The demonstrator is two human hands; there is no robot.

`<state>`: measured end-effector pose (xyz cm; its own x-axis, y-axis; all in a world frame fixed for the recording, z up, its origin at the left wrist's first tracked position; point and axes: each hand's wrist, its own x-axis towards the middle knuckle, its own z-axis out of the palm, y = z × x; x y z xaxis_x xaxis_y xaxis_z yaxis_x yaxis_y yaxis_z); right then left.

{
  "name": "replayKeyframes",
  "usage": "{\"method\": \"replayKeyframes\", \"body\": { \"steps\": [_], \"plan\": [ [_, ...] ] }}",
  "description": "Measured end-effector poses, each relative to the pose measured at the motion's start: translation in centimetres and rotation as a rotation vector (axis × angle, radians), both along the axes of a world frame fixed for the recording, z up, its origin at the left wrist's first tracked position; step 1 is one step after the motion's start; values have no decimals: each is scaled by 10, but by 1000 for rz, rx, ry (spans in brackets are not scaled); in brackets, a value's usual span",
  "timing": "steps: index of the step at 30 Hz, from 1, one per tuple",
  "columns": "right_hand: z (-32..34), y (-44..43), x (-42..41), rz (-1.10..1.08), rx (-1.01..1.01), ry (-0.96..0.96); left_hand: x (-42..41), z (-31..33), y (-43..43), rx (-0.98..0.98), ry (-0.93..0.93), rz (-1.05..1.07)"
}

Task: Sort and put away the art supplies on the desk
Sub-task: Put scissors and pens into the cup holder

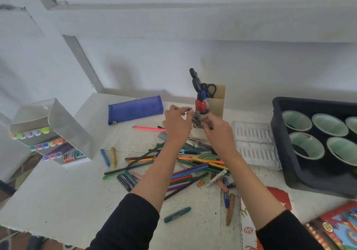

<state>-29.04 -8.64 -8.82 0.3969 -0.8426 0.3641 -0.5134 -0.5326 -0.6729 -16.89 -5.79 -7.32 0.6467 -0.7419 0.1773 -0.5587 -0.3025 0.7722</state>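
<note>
A beige desk organiser (218, 103) stands at the back of the white desk (63, 197), holding black scissors (210, 90) and red and blue markers (201, 106). Both my hands are raised in front of its low front compartment. My left hand (176, 122) pinches a small dark item at its fingertips. My right hand (218, 128) grips a bundle of dark pens or pencils (197, 119) standing in that compartment. A heap of coloured pencils, markers and crayons (185, 170) lies under my forearms.
A blue pencil case (135, 108) lies at the back left and a tiered marker stand (50, 134) at the far left. A black tray of green-lined cups (316, 137) sits right, beside a white plastic insert (253, 143). A colourful box (336, 228) lies at the near right.
</note>
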Motion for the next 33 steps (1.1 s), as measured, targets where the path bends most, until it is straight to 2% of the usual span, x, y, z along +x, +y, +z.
{"method": "replayKeyframes", "body": {
  "steps": [5, 8, 11, 16, 18, 22, 25, 27, 28, 30, 33],
  "plan": [
    [-11, 3, 0, -69, 15, 54, 4, -12, 2, -47, 115, -137],
    [-11, 2, -8, 0, 59, 51, 5, -18, 3, -27, 155, -179],
    [-11, 8, -25, -19, 38, -16, 3, -17, 5, -33, 184, -182],
    [-19, 18, -59, -213, 44, -86, 0, -12, 19, -168, 315, -76],
    [-26, 20, -72, -279, 72, -67, -2, -14, 28, -209, 315, -47],
    [-39, 21, -92, -314, 137, 16, -3, -30, 55, -185, 174, -136],
    [-53, 19, -100, -298, 174, 162, 6, -56, 85, -108, -199, -207],
    [-61, 19, -102, -290, 203, 347, 9, -74, 106, -55, -471, -269],
    [-64, 20, -102, -278, 205, 437, 9, -80, 116, -35, -541, -296],
    [-68, 22, -102, -252, 198, 528, 9, -90, 133, 11, -550, -314],
    [-67, 23, -102, -249, 188, 490, 12, -103, 149, 79, -505, -329]
  ]
}}
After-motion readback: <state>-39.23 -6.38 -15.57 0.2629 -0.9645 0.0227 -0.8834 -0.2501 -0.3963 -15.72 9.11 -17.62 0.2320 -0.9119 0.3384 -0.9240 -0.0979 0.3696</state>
